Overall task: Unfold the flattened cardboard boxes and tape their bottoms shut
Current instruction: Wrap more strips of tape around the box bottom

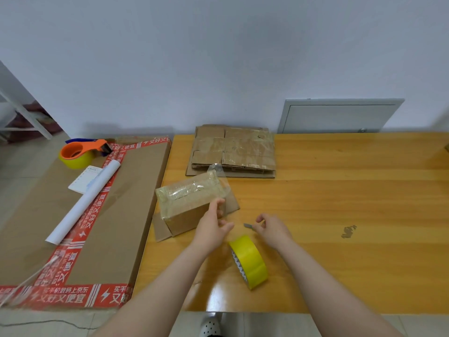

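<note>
Place: plain packing room | Evidence: wooden table (pixel 340 190) set against bare wall (pixel 218 57); tiled floor (pixel 17 164); tape dispenser (pixel 80 152); flattened boxes (pixel 233 152) stacked.

Opens on a plain pale blue-grey wall (pixel 218 57), bare and evenly lit, filling the upper half. Low on the right, a grey-white hatch (pixel 340 116) with a small round lock (pixel 363 130) at its lower edge. Butting right up against the wall, a glossy orange-yellow wooden table (pixel 352 186), grain running sideways, with a dark scuff (pixel 348 231) out right and a bright sheen (pixel 218 300) near the front edge. Far left, pale floor tiles (pixel 17 166) and a white barred frame (pixel 21 113). Bottom left, a thin dark cable (pixel 48 323) snaking across the floor.
</note>
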